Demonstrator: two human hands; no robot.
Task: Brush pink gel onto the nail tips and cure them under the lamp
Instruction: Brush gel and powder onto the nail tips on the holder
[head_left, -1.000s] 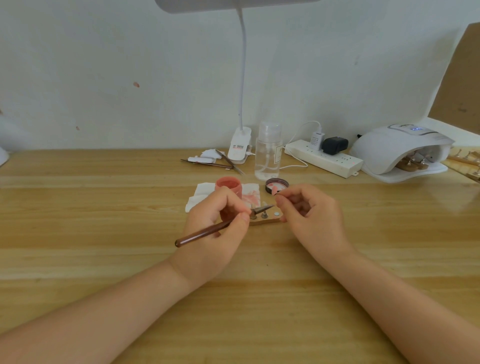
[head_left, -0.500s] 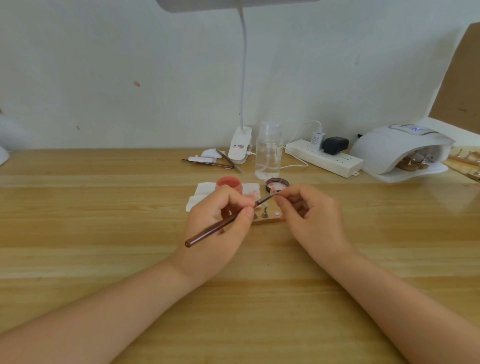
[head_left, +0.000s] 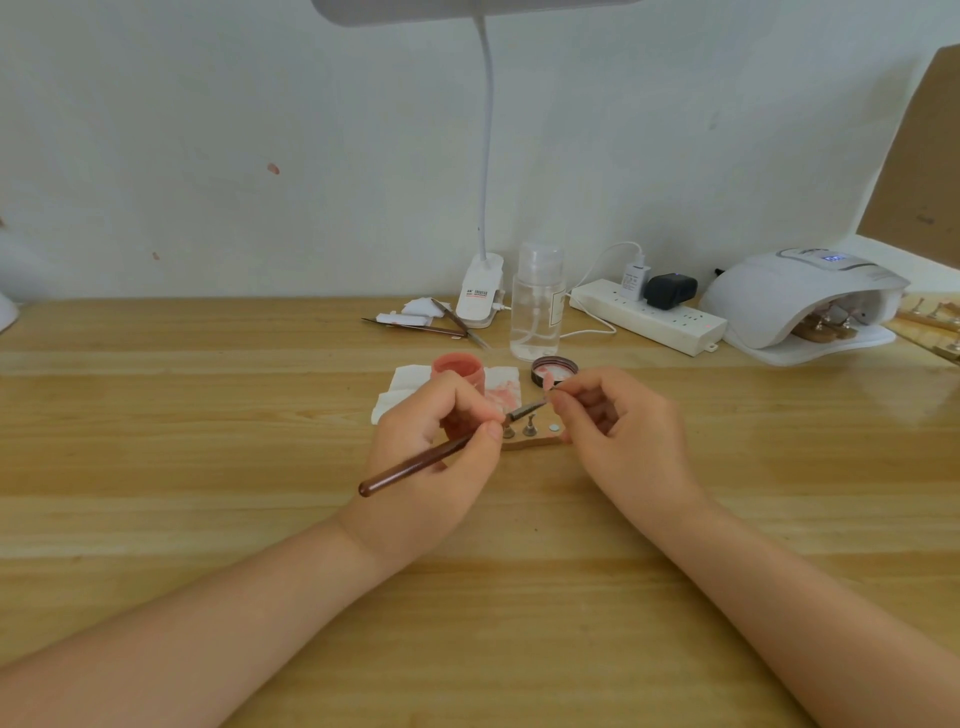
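Note:
My left hand grips a dark brown brush like a pen, its bristle end pointing up and right. My right hand pinches a small nail tip on its stand at the brush's bristles. Below them lies a small wooden holder with two metal stands and a bare round magnet. An open pink gel jar stands behind my left hand, its lid upturned beside it. The white curing lamp sits at the far right with wooden holders inside.
A stained white tissue lies under the jar. Behind stand a clear bottle, a clip desk lamp, a power strip with plugs, and several thin tools. More wooden holders lie at the right edge.
The brush tip rose from the wooden holder up to the nail tip in my right hand, which lifted slightly. My left hand tilted the brush more steeply.

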